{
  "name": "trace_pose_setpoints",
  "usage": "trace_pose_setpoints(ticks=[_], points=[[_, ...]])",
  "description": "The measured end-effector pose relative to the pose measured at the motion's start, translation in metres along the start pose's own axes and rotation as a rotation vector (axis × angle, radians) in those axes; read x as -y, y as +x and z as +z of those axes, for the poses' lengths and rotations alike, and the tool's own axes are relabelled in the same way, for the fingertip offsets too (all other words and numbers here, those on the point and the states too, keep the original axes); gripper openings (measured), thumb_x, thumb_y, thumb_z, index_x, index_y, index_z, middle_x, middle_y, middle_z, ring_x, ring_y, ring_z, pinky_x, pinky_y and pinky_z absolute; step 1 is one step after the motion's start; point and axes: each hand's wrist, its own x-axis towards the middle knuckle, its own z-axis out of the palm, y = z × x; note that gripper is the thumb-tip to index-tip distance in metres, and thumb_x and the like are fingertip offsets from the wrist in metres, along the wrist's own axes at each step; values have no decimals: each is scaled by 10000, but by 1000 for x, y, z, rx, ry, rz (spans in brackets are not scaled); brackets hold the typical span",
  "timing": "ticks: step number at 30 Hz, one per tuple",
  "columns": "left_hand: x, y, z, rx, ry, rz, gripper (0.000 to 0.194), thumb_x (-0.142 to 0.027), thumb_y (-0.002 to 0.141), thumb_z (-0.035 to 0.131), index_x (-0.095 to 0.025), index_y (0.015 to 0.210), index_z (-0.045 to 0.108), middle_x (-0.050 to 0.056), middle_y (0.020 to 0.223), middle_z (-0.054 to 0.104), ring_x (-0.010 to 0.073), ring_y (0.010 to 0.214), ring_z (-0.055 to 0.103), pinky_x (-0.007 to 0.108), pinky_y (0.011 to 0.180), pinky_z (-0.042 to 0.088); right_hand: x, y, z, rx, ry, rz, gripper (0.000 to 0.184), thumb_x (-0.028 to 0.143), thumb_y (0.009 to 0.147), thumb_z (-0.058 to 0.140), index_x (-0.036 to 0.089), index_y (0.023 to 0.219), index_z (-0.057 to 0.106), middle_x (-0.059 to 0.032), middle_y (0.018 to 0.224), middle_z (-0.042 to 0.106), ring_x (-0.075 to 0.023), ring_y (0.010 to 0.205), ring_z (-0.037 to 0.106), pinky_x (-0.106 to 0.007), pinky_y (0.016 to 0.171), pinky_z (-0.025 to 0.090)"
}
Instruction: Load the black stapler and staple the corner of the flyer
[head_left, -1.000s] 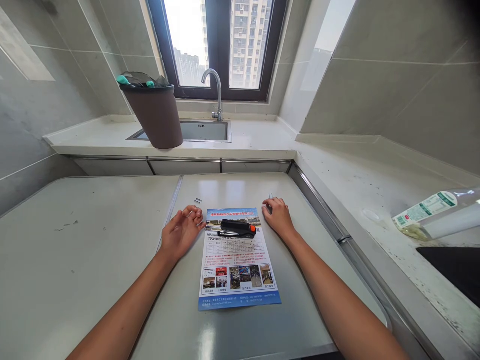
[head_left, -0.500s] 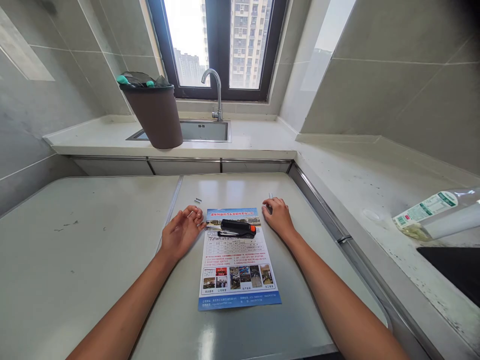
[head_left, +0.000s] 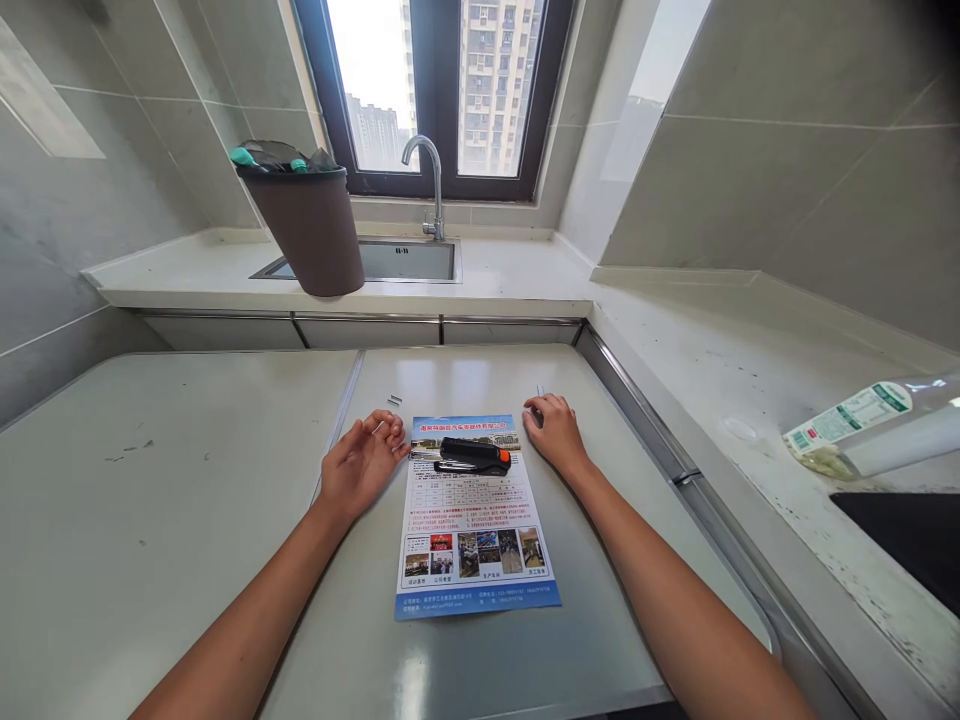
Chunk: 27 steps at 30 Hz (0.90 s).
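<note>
A black stapler (head_left: 476, 455) with an orange end lies across the upper part of a printed flyer (head_left: 476, 503) on the white table. My left hand (head_left: 362, 462) rests on its side at the flyer's left edge, fingers loosely bent and apart, nothing in it. Just beyond it sit short strips of staples (head_left: 394, 400). Over on the flyer's right, my right hand (head_left: 556, 432) lies palm down with slightly curled fingers and no object visible in it. Small metal strips (head_left: 540, 390), probably staples too, poke out behind its fingers, partly hidden.
The white table (head_left: 225, 560) has a seam left of the flyer. Behind it, a brown bin (head_left: 311, 235) with bottles in it stands on the counter before a sink (head_left: 412, 262) and faucet (head_left: 437, 190). A labelled clear bottle (head_left: 862, 425) lies on the right counter.
</note>
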Motion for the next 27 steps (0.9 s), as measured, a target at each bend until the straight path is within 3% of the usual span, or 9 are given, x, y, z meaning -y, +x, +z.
trace_pose_setpoints(ticks=[5,9,17,20,23,27], points=[[-1,0,1,-27,7,10,231,-388,901,695,-174,988,691,71,948,569,180,831,546,321,760,497,9,-1,-5,-37,32,-27,183,245,952,539,217,1024,705,-98,1063,711,-286,1072,590,-404,869,431],[-1,0,1,-38,13,11,239,-399,895,698,-177,985,690,72,947,574,185,835,551,330,771,500,25,-5,-12,-59,111,-126,207,312,1012,522,222,1048,704,-90,1068,710,-280,1056,594,-422,919,437],[-3,0,-2,-28,57,49,253,-395,894,709,-163,994,710,66,968,574,180,869,541,326,824,496,57,-24,-17,70,477,-411,272,399,1064,472,263,1172,682,-84,1120,666,-263,1051,590,-449,971,488],[-6,0,-7,-92,226,69,247,-392,902,705,-162,991,724,68,954,588,189,886,541,301,797,478,64,-29,-15,189,592,-500,333,454,1048,499,272,1286,644,-103,1216,636,-275,1128,586,-471,1004,500],[-6,3,-16,-234,545,88,170,-324,882,743,-168,948,742,64,928,623,187,871,544,260,743,437,67,-33,-12,313,580,-585,500,510,975,632,273,1410,568,-123,1325,607,-299,1224,567,-500,1070,479],[-5,19,-28,-343,985,178,84,-150,787,787,-195,851,755,43,897,660,194,829,561,263,744,418,68,-35,-7,362,516,-563,611,400,923,723,272,1474,493,-121,1423,582,-300,1324,534,-504,1131,446]])
